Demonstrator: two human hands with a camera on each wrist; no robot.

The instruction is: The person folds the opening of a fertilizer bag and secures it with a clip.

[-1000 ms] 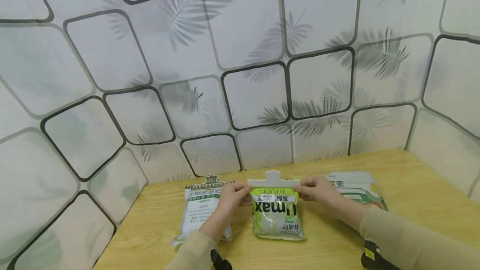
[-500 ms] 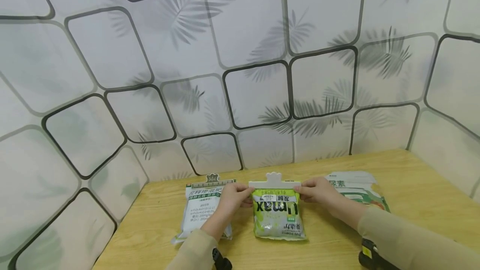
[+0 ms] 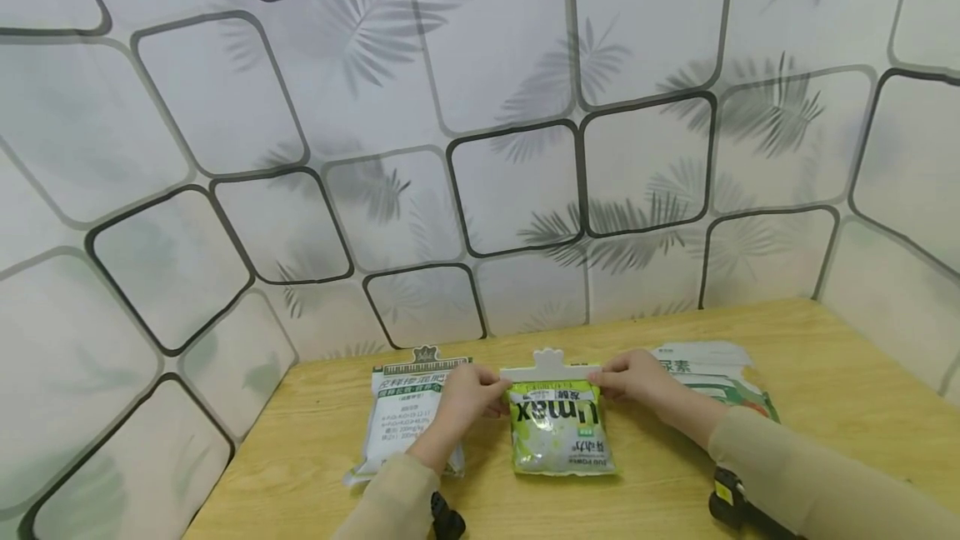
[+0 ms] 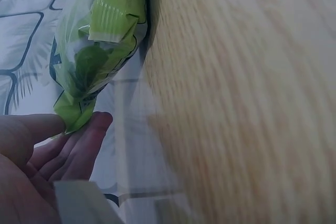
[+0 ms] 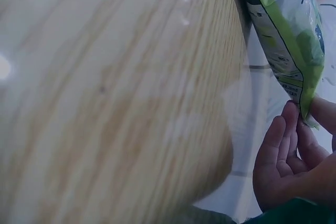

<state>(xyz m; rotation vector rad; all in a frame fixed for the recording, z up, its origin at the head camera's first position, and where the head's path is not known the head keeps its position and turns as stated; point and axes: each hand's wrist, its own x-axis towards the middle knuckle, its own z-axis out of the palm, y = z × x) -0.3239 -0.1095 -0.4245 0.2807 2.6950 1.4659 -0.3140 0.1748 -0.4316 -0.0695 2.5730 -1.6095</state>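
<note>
Umax bag (image 3: 562, 432) is sitting b/w white pack (image 3: 401, 423) & green-white pack (image 3: 716, 373), tab (image 3: 549, 361) pointing at wall (image 3: 525, 298), long axis running front-to-back — L hand (image 3: 468, 394) & R hand (image 3: 637, 382) pinching top corners, fine print (image 3: 592, 461) blurring.

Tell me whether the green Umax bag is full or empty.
Not empty: the green Umax bag looks plump and rounded in both wrist views. Exactly how full it is, I cannot tell.

Bare fingers (image 5: 271, 142), plain beige long sleeves (image 3: 810, 473), black wrist devices (image 3: 447, 518), the right one with a yellow patch (image 3: 723, 492).
</note>
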